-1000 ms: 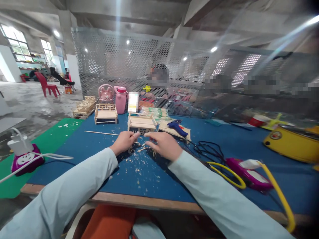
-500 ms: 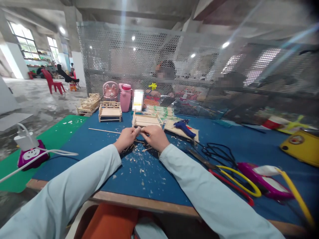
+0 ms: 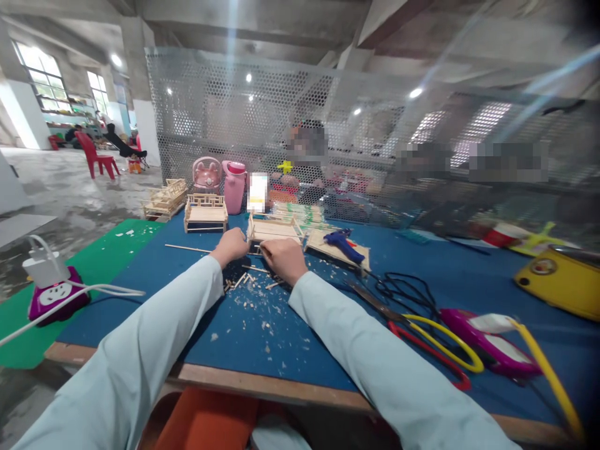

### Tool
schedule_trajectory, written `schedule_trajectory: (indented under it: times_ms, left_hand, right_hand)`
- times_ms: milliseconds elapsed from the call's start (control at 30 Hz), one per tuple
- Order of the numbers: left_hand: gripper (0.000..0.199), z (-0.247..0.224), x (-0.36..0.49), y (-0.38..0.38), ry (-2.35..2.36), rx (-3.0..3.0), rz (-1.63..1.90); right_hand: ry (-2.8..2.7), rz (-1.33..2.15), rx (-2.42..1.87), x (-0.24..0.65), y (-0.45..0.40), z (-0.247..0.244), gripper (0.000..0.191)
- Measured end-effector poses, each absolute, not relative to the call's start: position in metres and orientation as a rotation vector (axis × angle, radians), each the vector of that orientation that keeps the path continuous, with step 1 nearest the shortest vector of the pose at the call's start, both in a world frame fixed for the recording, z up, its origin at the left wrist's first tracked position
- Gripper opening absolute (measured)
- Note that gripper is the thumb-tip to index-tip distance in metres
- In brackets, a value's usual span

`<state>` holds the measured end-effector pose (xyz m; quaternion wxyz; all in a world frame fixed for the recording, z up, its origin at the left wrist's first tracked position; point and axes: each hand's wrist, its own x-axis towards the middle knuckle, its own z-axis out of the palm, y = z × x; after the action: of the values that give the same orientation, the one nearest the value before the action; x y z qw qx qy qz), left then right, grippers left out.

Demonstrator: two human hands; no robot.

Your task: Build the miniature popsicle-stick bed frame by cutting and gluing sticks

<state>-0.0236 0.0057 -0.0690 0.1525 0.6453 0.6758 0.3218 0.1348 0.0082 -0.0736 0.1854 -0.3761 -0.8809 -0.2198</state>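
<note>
Closely bent, the fingers of the left hand point(image 3: 230, 245) point away from the body; I cannot tell whether they grip anything, as the back of the hand hides them. The right hand point(image 3: 287, 259) has its thumb and forefinger drawn narrowly together, and whether something thin sits between them I cannot tell. The hands are apart, with the small wooden bed point(image 3: 276, 231) just beyond them: the left hand is near its left front corner, while the right covers part of its front edge, touching or not being unclear.

Below the hands, short sticks point(image 3: 241, 279) and pale crumbs are scattered over the blue table point(image 3: 225, 340). A long thin stick point(image 3: 187, 248) lies to the left, its near end beside the left wrist. To the right of the bed, a blue glue gun point(image 3: 345, 245) rests on a flat wooden piece point(image 3: 313, 241). Nearer the right sleeve lie scissors point(image 3: 384, 309) with one red and one yellow handle, beside a tangled black cord point(image 3: 405, 287) and a purple socket point(image 3: 487, 342).

Farther back on the left stand a second wooden bed point(image 3: 205, 215) and, behind it, a pink bottle point(image 3: 234, 190). Behind the table rises a mesh screen point(image 3: 225, 106).
</note>
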Motion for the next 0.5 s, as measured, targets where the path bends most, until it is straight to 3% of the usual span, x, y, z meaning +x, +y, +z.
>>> schedule_trajectory:
  times_ms: [200, 500]
  left_hand:
    - [0.025, -0.074, -0.014, -0.017, 2.161, 1.952, 0.740]
    - [0.028, -0.080, 0.001, -0.033, 2.094, 2.179, 0.703]
  right_hand:
    - [-2.454, -0.584, -1.179, 0.133, 0.009, -0.080, 0.027]
    - [-2.422, -0.540, -1.264, 0.135, 0.011, -0.081, 0.027]
